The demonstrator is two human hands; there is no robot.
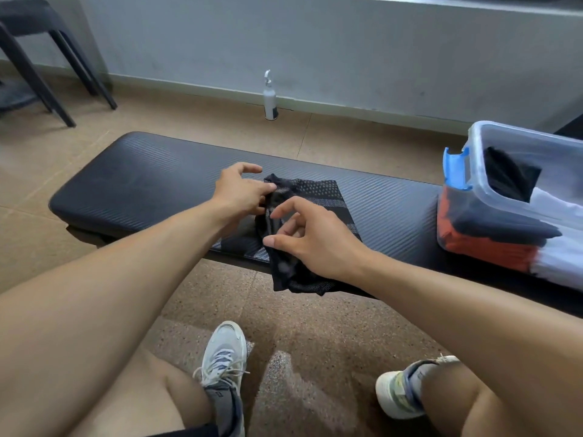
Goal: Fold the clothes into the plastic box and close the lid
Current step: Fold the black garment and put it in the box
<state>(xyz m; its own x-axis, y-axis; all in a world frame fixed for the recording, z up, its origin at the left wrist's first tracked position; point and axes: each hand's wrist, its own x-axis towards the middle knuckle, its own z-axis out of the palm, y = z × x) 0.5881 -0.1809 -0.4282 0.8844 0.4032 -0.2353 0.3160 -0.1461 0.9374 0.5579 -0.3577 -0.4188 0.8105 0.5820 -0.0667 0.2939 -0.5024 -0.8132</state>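
A dark patterned garment (pixel 303 228) lay on the black bench (pixel 142 181), its near end hanging over the near edge. The left hand (pixel 243 192) pinched the cloth at its far left corner, forefinger lifted clear. The right hand (pixel 310 236) hovered above the near part, fingers loosely curled, gripping nothing. At the right end of the bench stood the clear plastic box (pixel 504 200) with its blue latch (pixel 456 168), lid off, with folded black, orange and white clothes (pixel 492 244) inside.
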